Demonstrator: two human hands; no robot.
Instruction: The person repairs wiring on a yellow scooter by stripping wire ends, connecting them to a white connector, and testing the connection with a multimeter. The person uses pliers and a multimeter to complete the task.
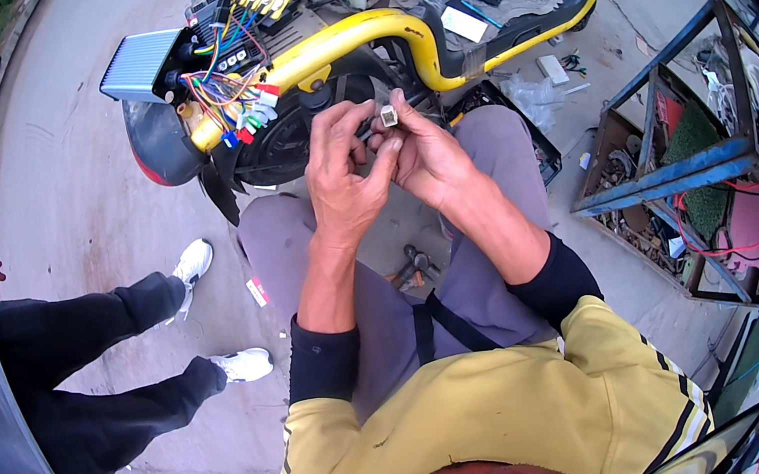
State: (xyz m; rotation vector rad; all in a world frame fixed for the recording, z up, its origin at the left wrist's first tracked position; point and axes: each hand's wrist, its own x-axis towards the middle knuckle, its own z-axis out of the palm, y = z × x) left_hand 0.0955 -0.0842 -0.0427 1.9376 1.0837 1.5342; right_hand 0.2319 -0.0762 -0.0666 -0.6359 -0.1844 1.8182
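A small white plastic connector [389, 116] is pinched in my right hand [429, 155], between thumb and fingers, with its hollow end facing up. My left hand [342, 164] is closed right beside it, fingertips meeting the right hand's; what it grips is hidden by the fingers. Just beyond my hands stands a scooter with a yellow tube frame [343, 32]. At its left end lies a silver finned controller box [145, 67], with a bundle of coloured wires and small plugs [248, 113] hanging from it.
A blue metal rack [693, 171] full of parts and tools stands on the right. A person in dark trousers [93, 338] stands at the left. A hammer [415, 264] lies between my legs. A white box [552, 69] sits on the ground beyond my right knee.
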